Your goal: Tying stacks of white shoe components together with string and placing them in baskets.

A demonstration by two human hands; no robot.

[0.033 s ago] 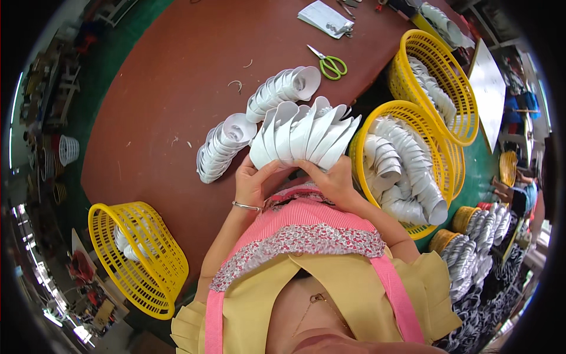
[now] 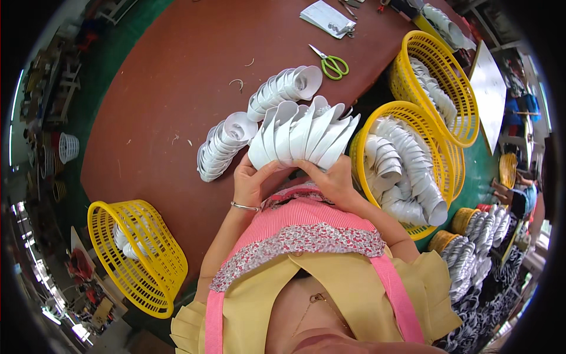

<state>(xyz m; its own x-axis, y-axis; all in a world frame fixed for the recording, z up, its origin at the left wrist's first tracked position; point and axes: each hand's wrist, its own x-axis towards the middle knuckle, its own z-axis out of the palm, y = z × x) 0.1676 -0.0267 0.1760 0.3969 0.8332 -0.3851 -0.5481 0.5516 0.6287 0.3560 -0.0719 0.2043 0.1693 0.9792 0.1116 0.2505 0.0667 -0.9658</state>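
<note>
A fanned, nested stack of white shoe uppers [image 2: 300, 133] is between my hands, over the near edge of the table. My left hand [image 2: 250, 180] grips its lower left side, the thumb lying along the near face. On the lower right side my right hand [image 2: 333, 177] holds it the same way, and the two thumbs point toward each other. Fingers behind the stack are mostly hidden. Two more nested stacks lie on the table just beyond: one to the left [image 2: 224, 147], the other farther back [image 2: 286, 89].
The reddish-brown table [image 2: 171, 88] bears green-handled scissors [image 2: 333, 66], white papers [image 2: 325, 17] and thread scraps. Yellow baskets with white uppers stand close at right [image 2: 364, 189], farther right [image 2: 407, 79] and at lower left [image 2: 171, 251]. Filled racks [image 2: 471, 253] stand beyond.
</note>
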